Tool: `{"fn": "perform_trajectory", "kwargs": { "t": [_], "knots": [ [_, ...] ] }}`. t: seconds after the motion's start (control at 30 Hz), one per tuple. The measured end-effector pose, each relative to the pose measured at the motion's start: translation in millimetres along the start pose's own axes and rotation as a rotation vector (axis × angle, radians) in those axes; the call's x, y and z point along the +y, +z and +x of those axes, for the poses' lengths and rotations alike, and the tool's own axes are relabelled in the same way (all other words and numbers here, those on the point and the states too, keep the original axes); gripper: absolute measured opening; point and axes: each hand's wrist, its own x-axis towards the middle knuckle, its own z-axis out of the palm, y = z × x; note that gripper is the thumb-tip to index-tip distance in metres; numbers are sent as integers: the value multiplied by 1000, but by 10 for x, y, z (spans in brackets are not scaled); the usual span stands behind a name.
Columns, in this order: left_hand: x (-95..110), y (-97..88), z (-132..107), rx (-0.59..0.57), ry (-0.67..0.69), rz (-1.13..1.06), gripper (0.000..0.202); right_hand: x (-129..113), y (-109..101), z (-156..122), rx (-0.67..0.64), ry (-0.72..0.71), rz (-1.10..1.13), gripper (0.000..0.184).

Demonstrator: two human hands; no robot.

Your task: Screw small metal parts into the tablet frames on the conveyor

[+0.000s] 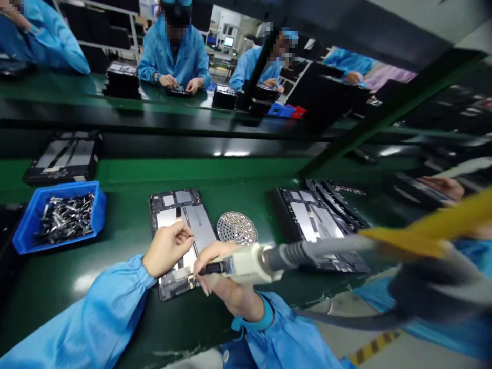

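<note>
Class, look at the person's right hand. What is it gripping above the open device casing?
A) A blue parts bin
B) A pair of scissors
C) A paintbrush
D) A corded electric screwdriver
D. The right hand wraps around a corded electric screwdriver, whose tip points down at the open device casing.

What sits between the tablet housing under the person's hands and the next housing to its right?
A round perforated dish of small screws lies between that tablet housing and the next housing, as the head view shows.
</note>
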Motion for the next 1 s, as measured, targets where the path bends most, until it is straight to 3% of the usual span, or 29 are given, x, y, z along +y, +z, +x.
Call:
{"fn": "perform_trajectory", "kwargs": {
  "t": [0.07,0.23,0.3,0.4,0.53,0.63,0.83,1.0],
  "knots": [
    [-9,8,-4,-8,6,32,14,-18,7,33,14,-14,54,54],
    [-15,53,-13,-6,26,100,17,-251,-99,59,-107,-38,127,52],
    [-12,56,-9,-18,28,90,18,-392,-200,126,-17,-91,119,47],
    [4,45,-4,-5,13,53,27,-494,-401,305,233,-170,117,42],
    [45,-11,8,-6,-31,-34,39,-315,-678,481,472,-177,152,41],
    [57,-121,39,78,-32,-120,39,-110,-783,490,592,-145,134,41],
    [64,-403,138,290,-51,-38,40,-1,-774,492,586,-102,99,36],
    [98,-472,197,385,-80,-146,41,-2,-788,527,573,-102,37,37]
  ]
}}
